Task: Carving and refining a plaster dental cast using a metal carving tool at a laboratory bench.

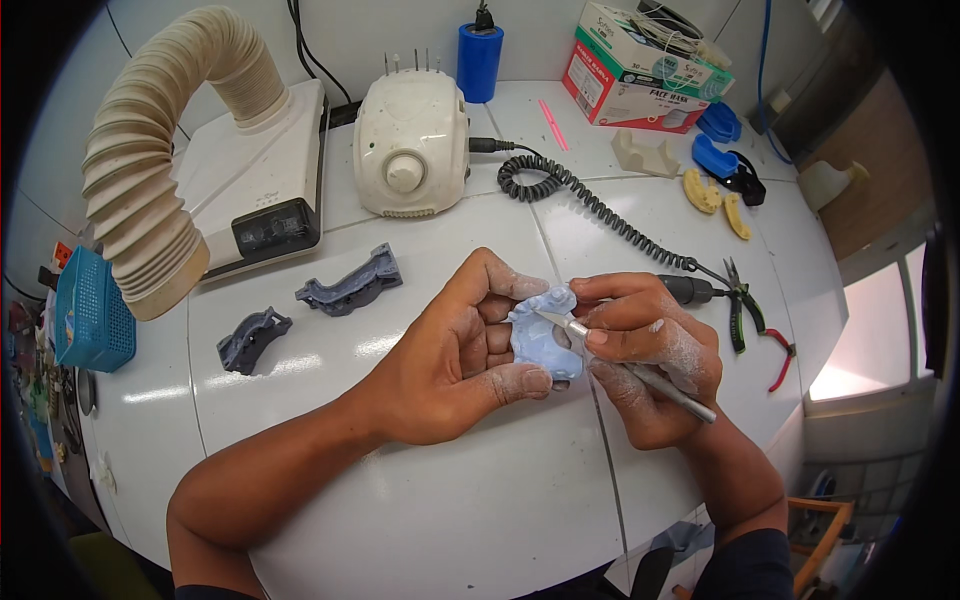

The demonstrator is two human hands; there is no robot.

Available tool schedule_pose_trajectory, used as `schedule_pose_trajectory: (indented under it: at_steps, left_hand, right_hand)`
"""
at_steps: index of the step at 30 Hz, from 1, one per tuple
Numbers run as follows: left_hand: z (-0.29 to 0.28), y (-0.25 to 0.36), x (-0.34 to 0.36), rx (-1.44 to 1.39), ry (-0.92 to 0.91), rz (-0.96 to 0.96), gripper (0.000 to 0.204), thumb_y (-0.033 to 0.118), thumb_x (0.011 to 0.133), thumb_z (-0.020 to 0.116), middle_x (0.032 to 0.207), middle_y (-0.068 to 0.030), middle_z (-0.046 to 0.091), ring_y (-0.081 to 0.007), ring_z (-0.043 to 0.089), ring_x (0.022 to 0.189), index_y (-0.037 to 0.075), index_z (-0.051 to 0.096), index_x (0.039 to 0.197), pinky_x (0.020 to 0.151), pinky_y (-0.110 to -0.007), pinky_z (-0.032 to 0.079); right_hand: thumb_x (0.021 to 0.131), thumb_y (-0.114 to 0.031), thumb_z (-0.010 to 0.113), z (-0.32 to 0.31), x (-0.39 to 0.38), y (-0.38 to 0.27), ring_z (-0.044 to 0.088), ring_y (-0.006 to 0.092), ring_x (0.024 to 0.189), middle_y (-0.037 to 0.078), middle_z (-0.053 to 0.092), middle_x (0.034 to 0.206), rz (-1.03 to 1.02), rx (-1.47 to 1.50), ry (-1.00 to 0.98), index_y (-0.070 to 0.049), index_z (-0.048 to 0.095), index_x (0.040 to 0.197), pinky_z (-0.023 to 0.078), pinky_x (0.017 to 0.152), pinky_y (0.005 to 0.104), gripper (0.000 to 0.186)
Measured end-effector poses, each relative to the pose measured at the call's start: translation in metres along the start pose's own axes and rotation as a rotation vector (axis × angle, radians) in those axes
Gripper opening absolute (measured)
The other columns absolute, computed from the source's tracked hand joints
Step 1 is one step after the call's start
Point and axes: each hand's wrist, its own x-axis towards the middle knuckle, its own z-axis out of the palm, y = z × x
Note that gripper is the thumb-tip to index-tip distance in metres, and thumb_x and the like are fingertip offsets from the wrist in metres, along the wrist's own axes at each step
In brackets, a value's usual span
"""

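Note:
A pale blue dental cast [542,345] is held above the table, its edge between the thumb and fingers of my left hand [465,350]. My right hand [650,345] grips a metal craft knife [665,390] like a pen, and the knife's tip rests at the cast's upper surface. Whitish dust coats the fingers of both hands. To the left of my left hand lie two dark grey dental pieces, a longer curved one [352,283] and a shorter one [254,340]. Part of the cast's right side is hidden behind my right fingers.
A ribbed suction hose [140,170] arches over the left side. A white control box [412,140] with a coiled cord [610,220] leads to a dark handpiece [688,289] beside green-handled pliers [741,310]. Boxes [640,75], a blue basket [95,310] and yellow casts [702,190] stand around.

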Motion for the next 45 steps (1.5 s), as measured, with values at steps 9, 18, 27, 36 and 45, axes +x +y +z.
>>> schedule_pose_trajectory:
  at_steps: [9,18,27,36,45]
  left_hand:
    - [0.0,0.002,-0.001,0.012,-0.004,-0.032,0.049,-0.003,0.097,0.068,0.129,-0.0204,0.056,-0.0208,0.063,0.122,0.001,0.036,0.133,0.106,-0.038,0.056]
    - [-0.002,-0.01,0.0,0.006,0.042,0.051,0.056,0.009,0.098,0.073,0.131,-0.0202,0.057,-0.0227,0.068,0.114,0.003,0.036,0.14,0.093,-0.035,0.06]
    - [-0.002,-0.008,0.0,0.004,0.012,0.033,0.056,0.006,0.097,0.073,0.131,-0.0206,0.057,-0.0224,0.067,0.117,0.004,0.035,0.139,0.093,-0.035,0.06]
    - [0.0,0.002,-0.001,0.0,0.003,-0.033,0.046,-0.005,0.097,0.068,0.129,-0.0192,0.056,-0.0211,0.063,0.122,0.001,0.038,0.131,0.106,-0.038,0.056]
    - [0.001,-0.001,0.0,0.01,-0.007,0.009,0.047,-0.004,0.096,0.069,0.13,-0.0202,0.056,-0.0217,0.063,0.124,0.003,0.037,0.13,0.107,-0.038,0.056]
  right_hand:
    - [0.08,0.006,0.079,-0.004,0.002,0.0,0.073,0.0391,0.11,0.013,0.073,0.099,-0.013,0.019,-0.012,-0.004,0.071,0.102,0.061,0.086,0.0431,0.026]
    - [0.08,0.008,0.078,-0.001,0.001,0.002,0.074,0.0392,0.108,0.015,0.072,0.098,-0.004,0.04,0.012,-0.003,0.07,0.1,0.062,0.084,0.0426,0.024]
    - [0.079,0.009,0.077,-0.003,0.001,0.001,0.074,0.04,0.108,0.015,0.072,0.097,-0.019,0.039,-0.003,-0.003,0.07,0.101,0.06,0.086,0.0432,0.025]
    - [0.079,0.008,0.077,-0.003,0.001,0.002,0.073,0.0402,0.108,0.016,0.071,0.096,0.009,0.061,0.018,-0.002,0.07,0.099,0.064,0.086,0.0439,0.023]
    - [0.079,0.007,0.077,-0.004,0.0,0.003,0.073,0.0412,0.109,0.016,0.071,0.097,-0.015,0.074,0.0,-0.002,0.069,0.1,0.063,0.086,0.0452,0.024]
